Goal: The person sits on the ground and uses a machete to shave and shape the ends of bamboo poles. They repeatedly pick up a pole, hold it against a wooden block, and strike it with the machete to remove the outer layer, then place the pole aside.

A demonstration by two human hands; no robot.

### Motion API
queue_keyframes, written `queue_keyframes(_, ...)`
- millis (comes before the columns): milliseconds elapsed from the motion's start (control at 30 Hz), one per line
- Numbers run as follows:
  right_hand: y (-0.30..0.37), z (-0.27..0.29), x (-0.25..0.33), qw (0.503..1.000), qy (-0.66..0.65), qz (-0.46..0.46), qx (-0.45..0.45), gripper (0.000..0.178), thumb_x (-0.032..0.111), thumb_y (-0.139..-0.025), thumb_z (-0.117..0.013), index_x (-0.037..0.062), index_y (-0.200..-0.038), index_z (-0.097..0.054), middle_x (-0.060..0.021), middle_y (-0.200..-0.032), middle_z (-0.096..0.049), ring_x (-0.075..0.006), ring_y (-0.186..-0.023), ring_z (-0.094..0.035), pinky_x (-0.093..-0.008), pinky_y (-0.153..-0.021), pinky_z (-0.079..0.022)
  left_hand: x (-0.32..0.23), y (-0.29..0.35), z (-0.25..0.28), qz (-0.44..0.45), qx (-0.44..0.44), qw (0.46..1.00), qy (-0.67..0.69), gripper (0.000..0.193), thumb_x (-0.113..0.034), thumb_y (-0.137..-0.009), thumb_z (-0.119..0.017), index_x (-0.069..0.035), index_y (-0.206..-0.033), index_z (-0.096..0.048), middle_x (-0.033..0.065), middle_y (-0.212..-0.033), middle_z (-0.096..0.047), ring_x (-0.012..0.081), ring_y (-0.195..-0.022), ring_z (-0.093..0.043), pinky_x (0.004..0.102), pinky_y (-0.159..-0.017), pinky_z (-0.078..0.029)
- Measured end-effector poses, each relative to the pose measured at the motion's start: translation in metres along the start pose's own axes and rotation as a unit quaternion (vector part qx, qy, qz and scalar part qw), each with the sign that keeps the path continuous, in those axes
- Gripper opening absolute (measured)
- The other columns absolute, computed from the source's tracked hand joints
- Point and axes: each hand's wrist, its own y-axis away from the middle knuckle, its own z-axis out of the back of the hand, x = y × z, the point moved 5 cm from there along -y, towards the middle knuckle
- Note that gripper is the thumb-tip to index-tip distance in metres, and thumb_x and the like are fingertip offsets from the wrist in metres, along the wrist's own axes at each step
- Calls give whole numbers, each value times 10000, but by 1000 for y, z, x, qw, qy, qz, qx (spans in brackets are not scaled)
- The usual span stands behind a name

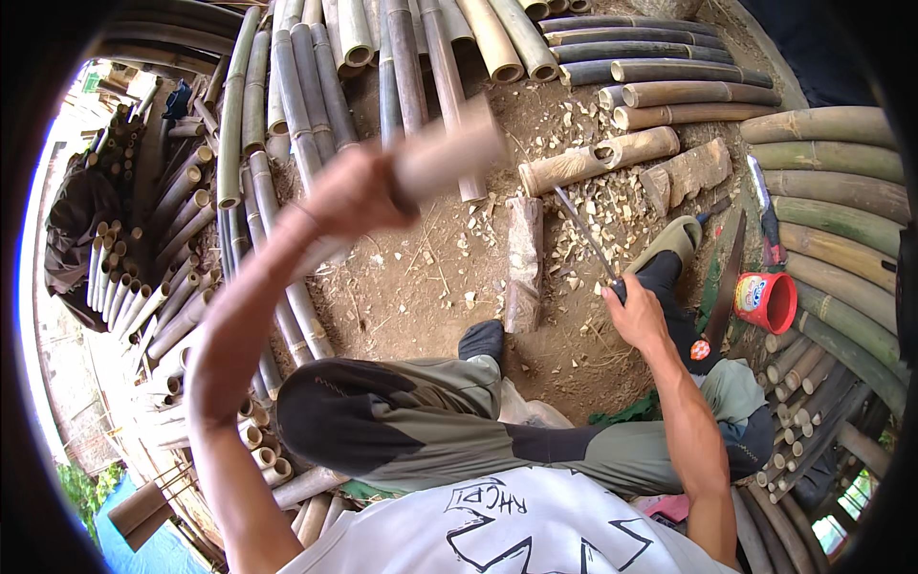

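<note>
My raised left hand (359, 191) is closed around a short pale bamboo tube (451, 153), blurred by motion above the ground. In my right hand (636, 314) is the dark handle of a long, narrow-bladed knife (588, 227). Its blade slants up and left, the tip close to a pale bamboo section (569, 170) with an opening cut in its side. Whether the tip touches that section, I cannot tell. Under the section's left part is the end of a rough wooden block (523, 268); a second rough block (687, 175) lies to the right.
Bamboo chips (593, 215) litter the dirt. A saw (727, 277) lies at the right beside a red bucket (782, 304), with a long tool (765, 215) above it. Bamboo poles fill the far left (306, 96) and the right side (832, 191). My sandalled foot (669, 247) is near the chips.
</note>
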Motion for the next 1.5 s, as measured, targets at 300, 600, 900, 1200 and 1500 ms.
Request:
queue_keyframes(300, -92, -22, 18, 964, 235, 73, 104, 291, 280, -983, -555, 33, -1120, -488, -165, -785, -632, -326, -615, -638, -461, -571, -552, 38, 18, -226, 3, 283, 958, -49, 529, -164, -714, -758, -150, -1200, -551, 83, -986, -678, 249, -843, -678, 387, -664, -598)
queue_keyframes(600, -74, -11, 22, 962, 228, 91, 117, 327, 311, -934, -617, 67, -1119, -503, -230, -888, -681, -439, -848, -676, -525, -719, -528, 39, 16, -265, -10, 228, 973, -25, 463, -141, -722, -730, -115, -1145, -542, 125, -1029, -656, 309, -934, -685, 437, -738, -581)
queue_keyframes(900, -72, -10, 19, 954, 194, 177, 147, 385, 299, -891, -692, 37, -1112, -517, -249, -848, -675, -463, -828, -654, -530, -719, -511, 21, 29, -283, -19, 290, 955, -52, 496, -226, -743, -765, -87, -1166, -547, 153, -1073, -646, 323, -1001, -674, 435, -817, -571)
queue_keyframes(1200, 15, -70, 18, 987, -65, 111, 92, 365, 287, -950, -614, 4, -1161, -522, -209, -798, -631, -358, -711, -678, -467, -625, -524, 85, 40, -257, 93, 339, 935, -51, 571, -292, -651, -782, -139, -1169, -599, 114, -1206, -617, 324, -1119, -616, 463, -935, -506)
queue_keyframes(1500, 7, -86, 31, 985, -3, 160, 66, 364, 265, -933, -640, -14, -1139, -527, -231, -838, -654, -407, -697, -677, -463, -592, -541, 74, 39, -271, 54, 255, 964, -61, 361, -282, -688, -746, -104, -975, -620, 117, -910, -679, 320, -894, -681, 444, -783, -561)
